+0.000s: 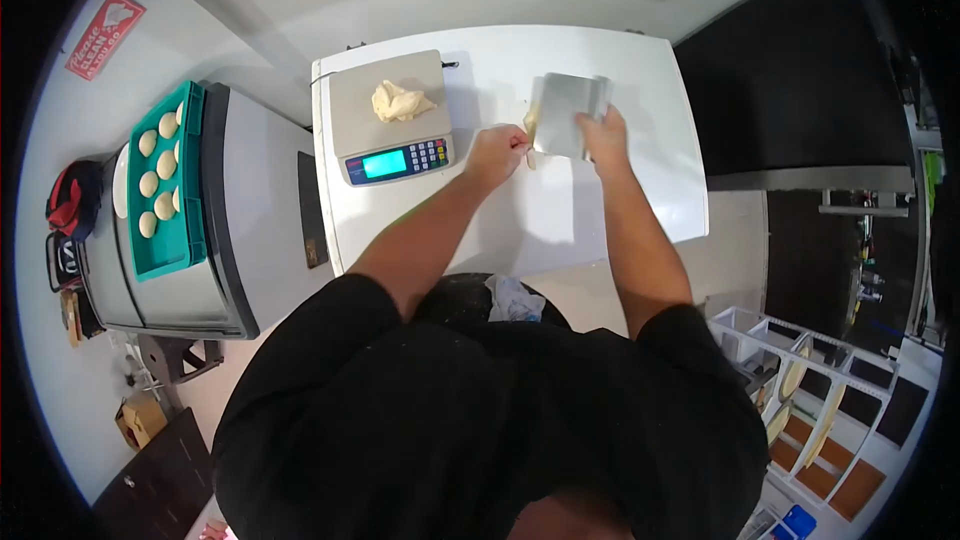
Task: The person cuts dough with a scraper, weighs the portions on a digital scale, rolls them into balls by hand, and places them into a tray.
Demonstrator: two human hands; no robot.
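My right hand [604,140] is closed on the edge of a broad, square metal dough scraper [567,112], blurred by motion above the white table. Just left of the scraper, my left hand [498,152] has its fingers pinched together at a thin piece of dough [532,159]. More pale dough [531,120] shows along the scraper's left side, partly hidden by it. On a digital scale [356,90] to the left lies an uneven lump of dough [400,101], apart from both hands. The scale's display glows cyan; its digits are unreadable.
The white table [620,205] stands against the wall. Farther left, a green tray [172,258] holding several round dough balls [149,184] rests on a grey-topped unit [222,240]. A white rack [800,345] is at the lower right. A crumpled plastic bag [513,302] sits below the table edge.
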